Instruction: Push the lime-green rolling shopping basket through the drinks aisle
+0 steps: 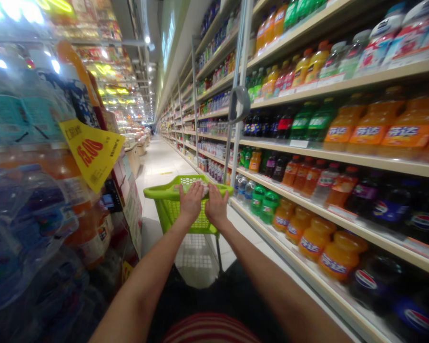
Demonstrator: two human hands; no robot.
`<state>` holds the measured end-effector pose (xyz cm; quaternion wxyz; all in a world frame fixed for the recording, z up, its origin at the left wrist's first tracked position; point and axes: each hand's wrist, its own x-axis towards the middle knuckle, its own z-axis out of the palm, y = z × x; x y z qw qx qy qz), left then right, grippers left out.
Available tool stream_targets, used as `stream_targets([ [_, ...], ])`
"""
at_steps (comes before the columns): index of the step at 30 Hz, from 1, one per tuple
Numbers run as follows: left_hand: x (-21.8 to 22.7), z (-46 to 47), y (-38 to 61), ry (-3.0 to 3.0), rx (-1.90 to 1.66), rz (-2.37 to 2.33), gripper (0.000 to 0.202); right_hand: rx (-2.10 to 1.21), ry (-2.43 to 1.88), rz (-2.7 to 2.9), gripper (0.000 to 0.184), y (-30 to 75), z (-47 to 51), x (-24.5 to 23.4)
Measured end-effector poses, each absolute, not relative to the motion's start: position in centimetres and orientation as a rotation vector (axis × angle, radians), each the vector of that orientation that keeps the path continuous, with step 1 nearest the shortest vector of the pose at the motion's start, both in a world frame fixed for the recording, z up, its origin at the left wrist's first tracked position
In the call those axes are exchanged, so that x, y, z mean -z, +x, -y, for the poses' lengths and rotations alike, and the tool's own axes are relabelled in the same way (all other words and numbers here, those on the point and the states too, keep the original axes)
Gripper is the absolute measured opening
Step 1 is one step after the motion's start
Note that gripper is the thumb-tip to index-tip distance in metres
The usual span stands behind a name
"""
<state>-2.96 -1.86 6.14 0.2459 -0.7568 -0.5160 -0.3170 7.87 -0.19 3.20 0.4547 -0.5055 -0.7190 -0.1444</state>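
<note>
A lime-green shopping cart (169,214) with a lattice basket stands in front of me in the aisle. My left hand (190,199) is closed over the middle of its near rim, the back of the hand facing up. Close beside it, my right hand (216,202) is on the same rim, its fingers bent over the edge. Between the fingertips of both hands shows a small pale, crumpled-looking thing (205,187); its kind cannot be made out, nor whether it is held or lies in the basket. My fingers partly hide the basket's inside.
Shelves of bottled drinks (309,238) run along the right, their bottom ledge close to the cart. Stacked bottle packs (32,214) crowd the left, with a yellow price sign (93,152) jutting out. A grey ring (239,104) hangs by the shelf post. The tiled aisle (160,157) stretches ahead.
</note>
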Motion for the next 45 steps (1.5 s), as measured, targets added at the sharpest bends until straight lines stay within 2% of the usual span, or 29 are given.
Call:
stream_targets([
  [8, -6.4, 2.7, -9.4, -1.829, 0.905, 1.613, 0.044, 0.35, -1.283, 1.745, 0.06, 8.7, -0.1, -3.5],
  [12, -6.1, 2.5, -7.2, -1.831, 0.914, 1.602, 0.043, 0.351, -1.265, 1.754, 0.061, 8.1, -0.1, -3.1],
  [19, -4.7, 1.6, -3.1, -2.001, 0.878, 1.319, 0.04, 0.363, -1.254, 1.768, 0.061, 8.4, 0.0, -3.1],
  [25, -5.3, 2.2, -5.9, -1.876, 0.936, 1.483, 0.041, 0.344, -1.279, 1.739, 0.062, 9.0, -0.1, -3.0],
  [34, -5.1, 1.7, 0.1, -2.047, 0.851, 1.423, 0.041, 0.36, -1.296, 1.673, 0.059, 10.7, -0.6, -3.0],
  [45, -5.5, 2.5, -4.1, -1.844, 1.008, 1.573, 0.043, 0.305, -1.346, 1.645, 0.063, 10.4, -0.6, -2.8],
])
